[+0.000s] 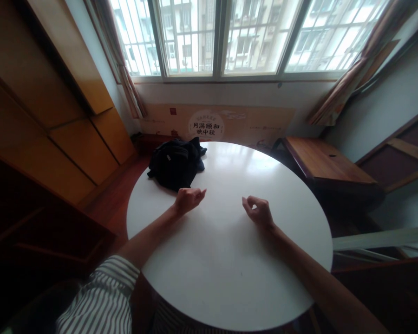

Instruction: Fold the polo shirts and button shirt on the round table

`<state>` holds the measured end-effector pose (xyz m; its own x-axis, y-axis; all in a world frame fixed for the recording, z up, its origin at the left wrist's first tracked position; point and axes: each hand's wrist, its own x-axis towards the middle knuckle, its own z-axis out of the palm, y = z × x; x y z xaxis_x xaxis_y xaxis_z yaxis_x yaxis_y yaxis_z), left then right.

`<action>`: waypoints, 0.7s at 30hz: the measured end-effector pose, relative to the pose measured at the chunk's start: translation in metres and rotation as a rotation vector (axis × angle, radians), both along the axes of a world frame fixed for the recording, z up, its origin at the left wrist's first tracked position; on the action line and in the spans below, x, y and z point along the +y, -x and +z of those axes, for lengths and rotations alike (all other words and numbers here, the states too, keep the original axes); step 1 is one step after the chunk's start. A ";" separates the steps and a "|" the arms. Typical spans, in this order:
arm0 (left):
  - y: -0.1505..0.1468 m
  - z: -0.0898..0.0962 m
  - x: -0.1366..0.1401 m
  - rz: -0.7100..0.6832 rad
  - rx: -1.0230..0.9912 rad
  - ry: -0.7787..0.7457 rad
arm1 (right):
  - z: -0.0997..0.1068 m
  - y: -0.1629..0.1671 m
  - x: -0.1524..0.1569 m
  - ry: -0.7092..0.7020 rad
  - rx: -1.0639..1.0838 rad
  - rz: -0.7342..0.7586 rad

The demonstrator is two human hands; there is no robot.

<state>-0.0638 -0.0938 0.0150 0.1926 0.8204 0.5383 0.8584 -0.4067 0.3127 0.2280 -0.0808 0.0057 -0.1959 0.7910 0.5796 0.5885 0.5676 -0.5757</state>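
A black bundled piece of clothing (174, 162) lies at the far left of the white round table (226, 283), with a small light tag on it. Just in front of it is my left hand (189, 200), its fingers curled in and the thumb side pointing right; I see nothing in it. Over the middle right of the tabletop, my right hand (258, 211) has its fingers curled to meet the thumb, leaving a small gap with nothing visible inside. The two hands are apart from each other. Whether the left one touches the cloth, I cannot tell.
A wooden desk (329, 160) stands beyond the table's right side. Wooden cabinets (80, 144) line the left wall. Behind the table are a printed board (268, 121) and a barred window (251, 41) with curtains at its sides.
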 end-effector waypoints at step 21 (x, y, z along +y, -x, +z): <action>0.084 0.123 0.103 0.502 -0.168 0.296 | 0.002 0.008 0.002 0.075 0.040 0.103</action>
<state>-0.1480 0.0094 0.1382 -0.3246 0.9086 0.2629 0.8521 0.1603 0.4983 0.2200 -0.0786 0.0080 -0.2556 0.8094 0.5288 0.5051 0.5782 -0.6408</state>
